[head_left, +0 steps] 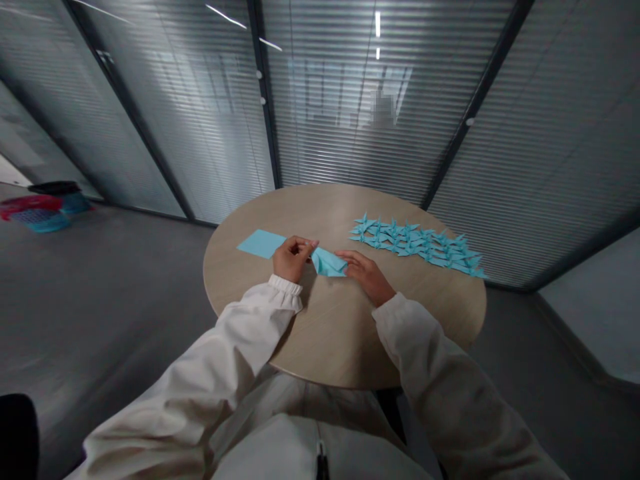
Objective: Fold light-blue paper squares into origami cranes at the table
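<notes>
Between my hands is a partly folded piece of light-blue origami paper (329, 263), with creases and a raised flap showing. My left hand (292, 258) pinches its left corner between thumb and fingers. On the right edge, my right hand (366, 274) holds the paper with its fingers; the thumb is mostly hidden. A flat blue paper sheet (262, 244) lies just left of my left hand, partly behind it. To the right, several folded blue paper cranes (417, 241) stand close together in rows.
All of this is on a round wooden table (340, 333). Behind it rises a glass partition with blinds (340, 133). Bins (40, 212) with red and black liners stand on the floor at far left. A dark object (17, 437) shows at lower left.
</notes>
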`<state>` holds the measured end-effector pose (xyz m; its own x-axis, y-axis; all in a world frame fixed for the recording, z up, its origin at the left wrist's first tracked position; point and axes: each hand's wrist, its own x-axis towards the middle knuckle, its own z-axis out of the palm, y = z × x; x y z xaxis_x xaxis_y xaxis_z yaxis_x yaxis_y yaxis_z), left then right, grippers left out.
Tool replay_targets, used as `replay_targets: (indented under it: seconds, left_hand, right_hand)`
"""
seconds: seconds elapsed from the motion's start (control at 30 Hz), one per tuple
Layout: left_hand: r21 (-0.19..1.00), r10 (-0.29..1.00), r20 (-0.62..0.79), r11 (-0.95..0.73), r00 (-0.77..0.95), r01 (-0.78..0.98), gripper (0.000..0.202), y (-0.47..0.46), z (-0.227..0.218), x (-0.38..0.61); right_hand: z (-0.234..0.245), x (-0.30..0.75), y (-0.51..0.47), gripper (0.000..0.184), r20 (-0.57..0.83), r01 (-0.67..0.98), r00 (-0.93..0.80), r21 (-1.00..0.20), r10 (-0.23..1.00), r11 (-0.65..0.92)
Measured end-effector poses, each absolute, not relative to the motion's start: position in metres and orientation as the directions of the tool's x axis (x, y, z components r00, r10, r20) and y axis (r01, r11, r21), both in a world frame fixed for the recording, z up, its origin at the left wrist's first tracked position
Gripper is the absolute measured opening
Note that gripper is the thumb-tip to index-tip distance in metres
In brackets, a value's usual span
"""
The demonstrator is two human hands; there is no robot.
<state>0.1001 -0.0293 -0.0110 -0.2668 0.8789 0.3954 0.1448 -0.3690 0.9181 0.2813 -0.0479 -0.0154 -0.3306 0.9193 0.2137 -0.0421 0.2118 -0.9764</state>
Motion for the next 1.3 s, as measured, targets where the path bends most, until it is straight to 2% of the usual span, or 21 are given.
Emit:
replay_targets:
  seconds: [0.2, 0.37, 0.63, 0.9, 1.07, 1.3]
  left_hand:
    - [0.919, 0.887, 0.392, -0.368, -0.243, 0.14, 0.031, -0.028, -0.014, 0.1]
    - [0.922, 0.915, 0.376, -0.353, -0.148, 0.159, 0.031, -0.027, -0.017, 0.102]
    - [0.946, 0.948, 0.299, -0.31, 0.109, 0.098, 0.039, -0.03, -0.017, 0.109]
    - [0.916, 0.935, 0.344, -0.354, 0.084, 0.191, 0.029, -0.028, -0.022, 0.107]
    - [0.929, 0.943, 0.314, -0.329, 0.109, 0.169, 0.029, -0.027, -0.024, 0.107]
    - [0.951, 0.941, 0.25, -0.283, 0.227, 0.127, 0.032, -0.03, -0.023, 0.11]
  right_hand:
    - [-0.02, 0.281, -0.046, 0.035, 0.189, -0.023, -0.303, -0.981, 0.934, 0.192]
    - [-0.025, 0.282, -0.042, 0.026, 0.229, -0.003, -0.211, -0.972, 0.95, 0.233]
    - [-0.021, 0.285, -0.045, 0.025, 0.383, 0.291, -0.087, -0.873, 0.92, 0.391]
    - [-0.023, 0.285, -0.045, 0.026, 0.476, 0.307, -0.129, -0.815, 0.87, 0.491]
    - [-0.024, 0.286, -0.044, 0.025, 0.443, 0.345, -0.075, -0.829, 0.894, 0.44]
    - [-0.024, 0.288, -0.042, 0.027, 0.419, 0.35, -0.027, -0.847, 0.908, 0.401]
